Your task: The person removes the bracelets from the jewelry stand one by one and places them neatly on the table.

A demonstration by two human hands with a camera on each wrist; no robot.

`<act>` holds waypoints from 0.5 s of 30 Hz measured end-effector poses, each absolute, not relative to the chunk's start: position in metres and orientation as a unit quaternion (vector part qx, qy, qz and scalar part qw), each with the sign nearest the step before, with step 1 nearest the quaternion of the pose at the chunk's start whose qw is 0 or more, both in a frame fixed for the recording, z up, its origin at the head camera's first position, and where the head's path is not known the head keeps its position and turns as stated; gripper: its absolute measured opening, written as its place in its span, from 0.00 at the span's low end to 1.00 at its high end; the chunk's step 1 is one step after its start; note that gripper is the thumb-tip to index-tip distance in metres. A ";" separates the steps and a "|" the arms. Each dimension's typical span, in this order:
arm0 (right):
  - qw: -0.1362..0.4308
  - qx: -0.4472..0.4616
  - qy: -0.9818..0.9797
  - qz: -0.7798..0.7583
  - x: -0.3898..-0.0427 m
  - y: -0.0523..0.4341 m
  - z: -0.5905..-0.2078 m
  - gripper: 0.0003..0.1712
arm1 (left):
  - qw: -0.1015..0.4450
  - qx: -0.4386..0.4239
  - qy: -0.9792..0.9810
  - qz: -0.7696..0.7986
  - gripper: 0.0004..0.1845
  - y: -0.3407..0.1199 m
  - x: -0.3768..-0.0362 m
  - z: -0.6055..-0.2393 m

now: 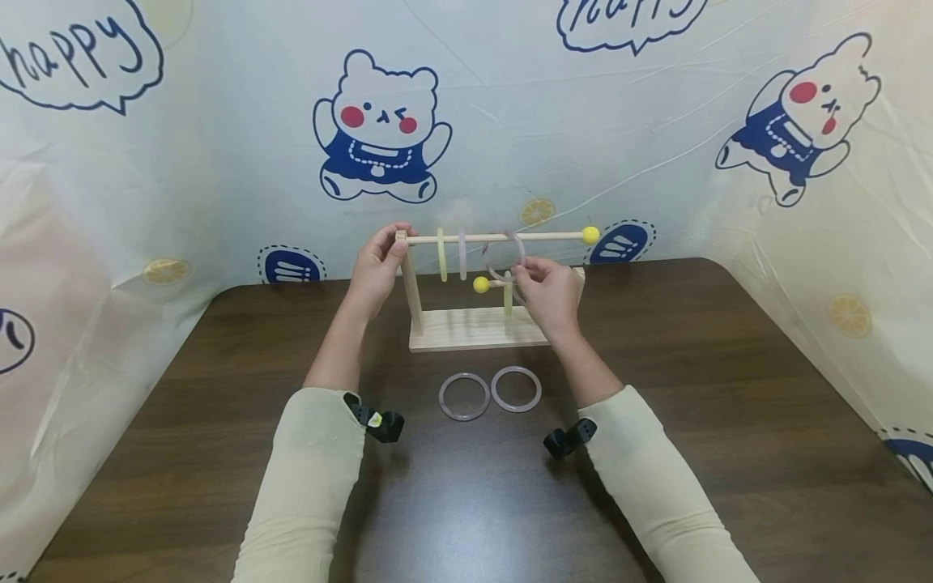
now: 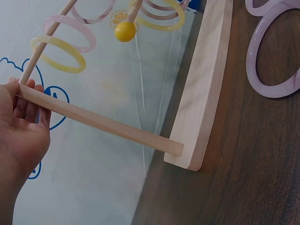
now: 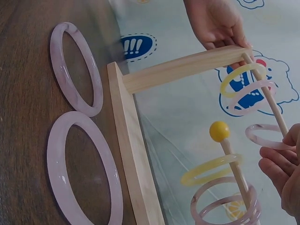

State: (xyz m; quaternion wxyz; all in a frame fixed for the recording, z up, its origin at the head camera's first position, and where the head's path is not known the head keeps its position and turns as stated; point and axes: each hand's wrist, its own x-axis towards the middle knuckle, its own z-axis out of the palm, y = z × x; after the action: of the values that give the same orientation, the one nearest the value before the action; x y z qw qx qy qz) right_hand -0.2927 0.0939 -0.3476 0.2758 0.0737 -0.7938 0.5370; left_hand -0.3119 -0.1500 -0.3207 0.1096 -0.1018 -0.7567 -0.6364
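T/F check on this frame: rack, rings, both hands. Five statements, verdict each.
1. Two pink rings lie flat on the table in front of the wooden rack. True.
2. The left hand grips the top of the rack's upright post. True.
3. The right hand rests flat on the table. False: it is raised at the rack, holding a pink ring by the upper rod.
4. Both rods end in yellow balls. True.
5. The rack holds no rings. False: yellow and pink rings hang on both rods.
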 end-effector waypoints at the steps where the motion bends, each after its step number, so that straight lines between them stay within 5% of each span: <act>1: 0.277 0.074 -0.794 0.537 -0.292 0.094 -0.347 0.11 | 0.109 -0.102 -0.757 -0.636 0.18 -0.150 -0.312 -0.321; 15: 0.321 0.094 -0.784 0.523 -0.291 0.093 -0.346 0.09 | 0.103 -0.103 -0.757 -0.637 0.20 -0.150 -0.312 -0.321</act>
State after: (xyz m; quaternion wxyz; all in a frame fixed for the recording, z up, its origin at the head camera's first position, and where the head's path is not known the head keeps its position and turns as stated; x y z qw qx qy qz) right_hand -0.2906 0.0934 -0.3465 0.3206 0.0943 -0.7839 0.5233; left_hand -0.3121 -0.1502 -0.3205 0.1034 -0.1026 -0.7567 -0.6374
